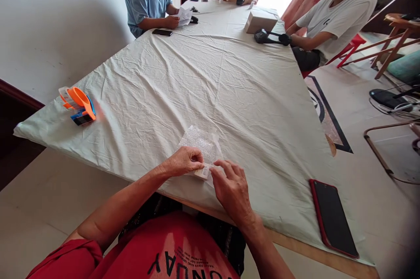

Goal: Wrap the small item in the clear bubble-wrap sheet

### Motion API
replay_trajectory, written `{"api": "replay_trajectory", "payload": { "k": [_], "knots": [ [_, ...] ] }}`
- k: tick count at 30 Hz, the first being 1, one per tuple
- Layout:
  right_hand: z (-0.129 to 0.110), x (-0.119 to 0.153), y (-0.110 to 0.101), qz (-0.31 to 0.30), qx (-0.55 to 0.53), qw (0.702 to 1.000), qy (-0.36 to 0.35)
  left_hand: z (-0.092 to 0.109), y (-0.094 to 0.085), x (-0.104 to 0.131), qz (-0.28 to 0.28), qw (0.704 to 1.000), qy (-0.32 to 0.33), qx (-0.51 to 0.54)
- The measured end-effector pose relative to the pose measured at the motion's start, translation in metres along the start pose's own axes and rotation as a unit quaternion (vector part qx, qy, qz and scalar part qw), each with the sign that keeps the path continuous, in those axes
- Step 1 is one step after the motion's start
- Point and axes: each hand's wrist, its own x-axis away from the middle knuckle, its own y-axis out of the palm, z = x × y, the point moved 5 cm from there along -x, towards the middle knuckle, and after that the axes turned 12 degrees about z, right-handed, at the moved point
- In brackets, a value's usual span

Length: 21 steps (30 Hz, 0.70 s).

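Note:
A small pale box with a printed label lies near the table's front edge, on a clear sheet of bubble wrap that spreads out beyond it. My left hand is closed at the box's left side, thumb and forefinger pinching together where the wrap meets the box. On the other side, my right hand has curled fingers, with thumb and forefinger close together on the wrap's edge beside the box. Part of the box is hidden by my fingers.
An orange and blue tape dispenser stands at the left. A phone in a red case lies at the right corner. Farther off are a carton, a black headset-like device and another phone. Three people sit around the cloth-covered table.

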Motion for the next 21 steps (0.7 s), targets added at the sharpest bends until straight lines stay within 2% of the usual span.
{"api": "replay_trajectory", "payload": {
  "k": [3,8,13,17,21],
  "knots": [
    [-0.013,-0.005,0.002,-0.034,-0.008,0.998,-0.057,-0.001,0.0,-0.003,-0.011,1.0,0.005,-0.004],
    [-0.017,-0.009,0.004,-0.079,0.02,0.994,-0.07,0.005,-0.007,0.005,-0.026,0.998,0.049,-0.028],
    [-0.023,-0.012,0.005,-0.153,0.067,0.982,-0.085,0.001,-0.025,0.022,0.03,0.991,0.059,-0.116],
    [-0.029,-0.02,0.011,-0.229,0.111,0.961,-0.105,-0.009,-0.029,0.025,0.069,0.983,0.042,-0.164],
    [-0.034,-0.031,0.017,-0.279,0.125,0.944,-0.128,-0.014,-0.035,0.03,0.148,0.961,0.036,-0.23]
  ]
}}
